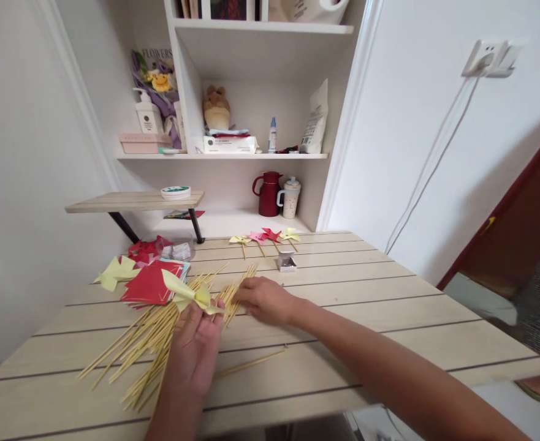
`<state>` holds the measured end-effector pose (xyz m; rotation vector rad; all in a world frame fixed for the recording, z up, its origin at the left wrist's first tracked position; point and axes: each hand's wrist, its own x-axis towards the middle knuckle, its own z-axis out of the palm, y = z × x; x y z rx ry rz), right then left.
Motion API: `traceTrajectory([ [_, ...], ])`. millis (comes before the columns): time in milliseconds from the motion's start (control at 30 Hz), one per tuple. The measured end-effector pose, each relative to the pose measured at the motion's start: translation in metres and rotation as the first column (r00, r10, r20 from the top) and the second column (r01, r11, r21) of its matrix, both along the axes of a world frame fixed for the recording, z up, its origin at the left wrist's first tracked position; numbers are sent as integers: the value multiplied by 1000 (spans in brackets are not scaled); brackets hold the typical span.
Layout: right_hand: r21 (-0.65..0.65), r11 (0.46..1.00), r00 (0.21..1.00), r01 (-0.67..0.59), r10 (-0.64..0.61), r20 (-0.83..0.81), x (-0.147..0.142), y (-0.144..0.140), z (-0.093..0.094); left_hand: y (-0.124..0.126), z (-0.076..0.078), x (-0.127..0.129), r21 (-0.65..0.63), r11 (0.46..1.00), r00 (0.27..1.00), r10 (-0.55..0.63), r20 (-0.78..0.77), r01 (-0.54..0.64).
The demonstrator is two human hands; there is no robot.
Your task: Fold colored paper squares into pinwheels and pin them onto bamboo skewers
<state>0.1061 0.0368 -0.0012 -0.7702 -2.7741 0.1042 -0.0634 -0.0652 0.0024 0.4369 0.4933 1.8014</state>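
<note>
A yellow paper pinwheel [200, 296] is pinched between the thumb and fingers of my left hand [200, 334], above the pile of sticks. To its right, my right hand [267, 300] reaches down with bent fingers closed on the thin wooden sticks [148, 337]; how many it grips is hidden. One loose wooden stick [251, 362] lies apart, nearer to me, with a small pin-like tip at its right end. Behind my left hand sits a stack of red paper squares [152, 283]. A small open box [287, 262] with dark contents stands beyond my right hand.
Several pinwheels on sticks [270, 235] lie along the table's back edge. At the left are a yellow folded paper [113, 274], red paper pieces [143, 250] and a clear container [178, 250]. A raised wooden stand [132, 201] and white shelves [251, 156] rise behind.
</note>
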Motion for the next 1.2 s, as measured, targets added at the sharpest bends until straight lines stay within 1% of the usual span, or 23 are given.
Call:
traceTrajectory([
  [33, 27, 1000, 1000, 1, -2, 22, 5, 4, 5, -1, -1, -1, -1, 1000, 1000, 4, 4, -4],
  [67, 51, 998, 998, 32, -35, 54, 11, 8, 11, -1, -1, -2, 1, 1000, 1000, 8, 13, -8],
  [133, 118, 977, 964, 176, -195, 179, 21, 18, 22, -3, 4, -5, 13, 1000, 999, 14, 40, -15],
  [167, 156, 952, 921, 262, -295, 255, 25, 24, 26, -4, 8, -7, 24, 1000, 998, 17, 54, -19],
  [200, 172, 938, 896, 302, -341, 284, 27, 29, 28, -5, 14, -9, 37, 999, 997, 21, 68, -24],
  [267, 193, 916, 861, 351, -397, 317, 25, 37, 30, -9, 27, -15, 67, 996, 994, 45, 96, -51],
  [333, 190, 911, 854, 365, -409, 322, 18, 42, 27, -13, 41, -23, 78, 993, 989, 74, 131, -84],
  [433, 147, 930, 874, 338, -368, 318, 1, 43, 19, -21, 55, -35, 93, 985, 979, 130, 158, -146],
  [500, 105, 946, 896, 306, -323, 304, -13, 40, 14, -24, 58, -43, 103, 979, 973, 154, 169, -173],
  [633, 32, 971, 938, 239, -239, 251, -40, 31, 9, -27, 52, -49, 78, 975, 967, 191, 167, -206],
  [733, -10, 982, 963, 190, -184, 196, -48, 23, 12, -26, 46, -48, 58, 985, 978, 156, 136, -165],
  [800, -61, 983, 978, 175, -166, 122, -44, 16, 20, -27, 42, -47, 44, 989, 985, 133, 107, -139],
  [833, -122, 979, 986, 164, -158, 57, -39, 12, 24, -28, 40, -48, 36, 991, 987, 129, 92, -132],
  [900, -269, 960, 995, 81, -96, -41, -23, 1, 34, -31, 38, -51, 23, 992, 990, 126, 64, -128],
  [967, -372, 928, 998, -6, -20, -67, -4, -13, 42, -35, 36, -55, 10, 991, 990, 132, 38, -133],
  [1000, -396, 917, 998, -42, 21, -56, 6, -22, 44, -36, 35, -57, 1, 990, 990, 138, 23, -138],
  [1033, -389, 919, 998, -56, 48, -30, 15, -31, 44, -38, 34, -59, -5, 990, 990, 142, 12, -142],
  [1100, -294, 955, 997, -22, 42, 61, 27, -48, 39, -41, 34, -60, -6, 989, 989, 146, 3, -146],
  [1200, -179, 984, 979, 16, 21, 205, 30, -63, 24, -42, 37, -57, 2, 991, 991, 133, 0, -133],
])
